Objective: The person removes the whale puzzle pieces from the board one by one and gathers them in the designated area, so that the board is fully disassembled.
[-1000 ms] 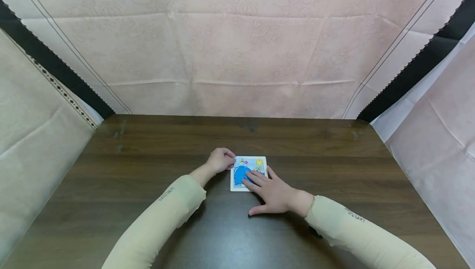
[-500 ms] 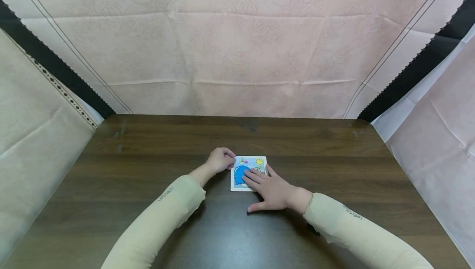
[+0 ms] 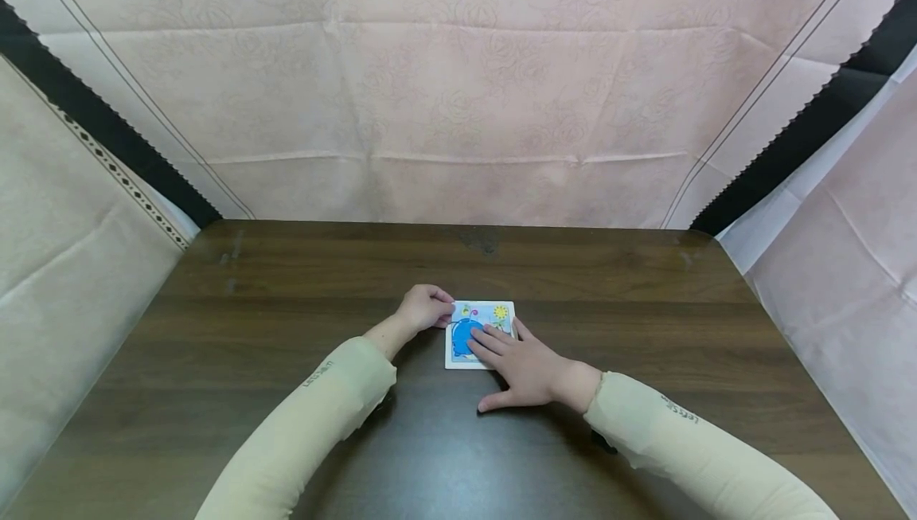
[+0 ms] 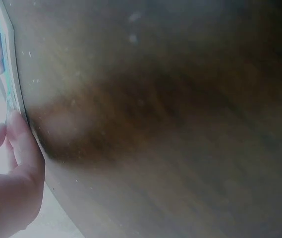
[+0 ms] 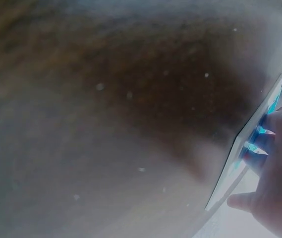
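A small square picture board (image 3: 462, 337) with a white border lies flat on the brown table (image 3: 286, 281). Printed on it are a blue rounded figure, like a whale, and a yellow sun. At its upper left corner my left hand (image 3: 427, 309) pinches the edge with curled fingers. In the left wrist view, fingertips (image 4: 14, 119) meet right at the board's rim. Laid across the lower right of the picture is my right hand (image 3: 530, 369), fingers spread and fairly straight, thumb apart on the near side. Its palm and fingers hide part of the print.
Pale patterned cloth (image 3: 458, 106) hangs behind the table's far edge, and more cloth (image 3: 845, 265) drops at both sides. Dark strips (image 3: 107, 114) run along the cloth seams. Both forearms wear pale sleeves (image 3: 308, 424).
My right hand has shifted slightly up and left over the picture board since one second ago. The left hand and the board stay practically in place.
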Demonstrator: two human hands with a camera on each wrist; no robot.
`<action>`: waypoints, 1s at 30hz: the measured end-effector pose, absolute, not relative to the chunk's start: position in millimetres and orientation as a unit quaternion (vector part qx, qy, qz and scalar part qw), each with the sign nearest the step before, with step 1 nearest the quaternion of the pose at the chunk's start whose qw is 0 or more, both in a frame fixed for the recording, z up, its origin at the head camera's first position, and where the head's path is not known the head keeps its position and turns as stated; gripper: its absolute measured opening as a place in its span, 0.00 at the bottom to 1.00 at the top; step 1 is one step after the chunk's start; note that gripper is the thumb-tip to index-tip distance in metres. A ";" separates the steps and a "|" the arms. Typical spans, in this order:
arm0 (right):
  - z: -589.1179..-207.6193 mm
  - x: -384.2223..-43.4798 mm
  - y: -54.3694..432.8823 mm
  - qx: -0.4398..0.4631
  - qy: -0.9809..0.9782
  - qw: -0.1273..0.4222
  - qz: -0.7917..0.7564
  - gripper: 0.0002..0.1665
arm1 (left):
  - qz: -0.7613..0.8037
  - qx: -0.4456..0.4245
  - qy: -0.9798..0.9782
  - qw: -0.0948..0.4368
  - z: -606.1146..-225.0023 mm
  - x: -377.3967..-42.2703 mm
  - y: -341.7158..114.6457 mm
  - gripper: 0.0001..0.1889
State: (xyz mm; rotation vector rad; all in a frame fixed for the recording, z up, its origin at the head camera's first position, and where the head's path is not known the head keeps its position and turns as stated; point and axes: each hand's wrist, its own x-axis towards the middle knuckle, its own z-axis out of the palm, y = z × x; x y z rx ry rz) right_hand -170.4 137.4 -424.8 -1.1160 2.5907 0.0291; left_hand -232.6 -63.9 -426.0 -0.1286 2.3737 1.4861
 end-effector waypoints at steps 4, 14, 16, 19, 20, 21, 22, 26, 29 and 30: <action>-424.7 -170.9 136.9 -0.390 0.907 0.159 0.012 0.55 | 0.538 -0.062 0.826 0.156 -424.4 -233.9 -64.9 0.10; -422.5 -170.9 135.9 -0.387 0.906 0.169 0.005 0.55 | 0.602 -0.102 0.777 0.157 -409.9 -248.9 -90.0 0.14; -422.6 -171.0 136.0 -0.386 0.907 0.168 0.005 0.55 | 0.607 -0.097 0.770 0.169 -407.8 -250.8 -96.3 0.16; -423.1 -170.8 136.3 -0.387 0.907 0.167 0.006 0.55 | 0.618 -0.089 0.761 0.179 -406.1 -252.5 -105.5 0.17; -423.1 -170.7 136.3 -0.387 0.907 0.166 0.005 0.55 | 0.621 -0.088 0.758 0.180 -405.1 -252.7 -108.3 0.17; -423.0 -170.6 136.4 -0.388 0.907 0.165 0.006 0.55 | 0.623 -0.085 0.756 0.182 -404.6 -252.7 -111.3 0.17; -423.2 -170.5 136.5 -0.389 0.906 0.164 0.006 0.55 | 0.625 -0.083 0.754 0.183 -404.0 -252.7 -114.3 0.17; -422.9 -169.7 136.7 -0.394 0.906 0.158 0.002 0.55 | 0.633 -0.086 0.747 0.185 -402.3 -252.3 -126.8 0.18; -423.2 -169.0 136.8 -0.397 0.905 0.154 0.000 0.54 | 0.644 -0.090 0.737 0.186 -403.0 -252.0 -136.6 0.18; -423.4 -168.7 136.8 -0.397 0.905 0.154 -0.001 0.54 | 0.648 -0.091 0.733 0.187 -403.7 -251.8 -140.1 0.18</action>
